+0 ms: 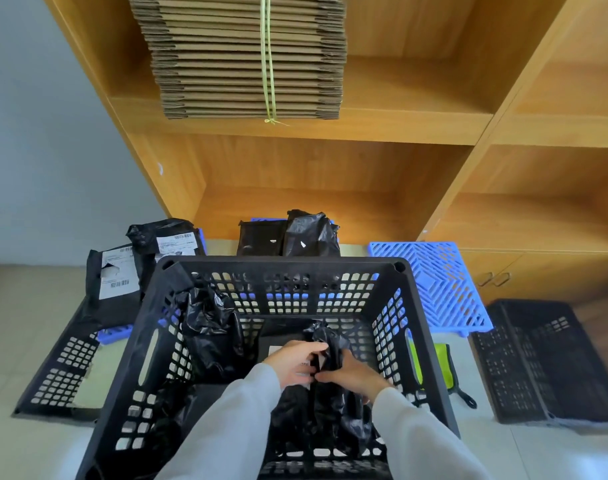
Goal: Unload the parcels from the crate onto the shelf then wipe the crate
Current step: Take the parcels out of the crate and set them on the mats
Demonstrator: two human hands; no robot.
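A black slatted crate [409,285] stands in front of me with several black plastic parcels inside. Both my hands reach down into it. My left hand [292,362] and my right hand [354,374] grip the same crumpled black parcel [326,344] near the crate's middle. Another black parcel [209,323] leans against the crate's left wall. The wooden shelf [330,206] rises behind the crate; its lower compartment is bare. Two black parcels [288,237] stand at its foot.
Tied flat cardboard boxes [247,57] fill the upper shelf. Labelled black parcels [133,271] lie left on a flattened black crate [60,368]. A blue pallet [437,282], a green cloth [437,368] and another folded black crate [544,362] lie right.
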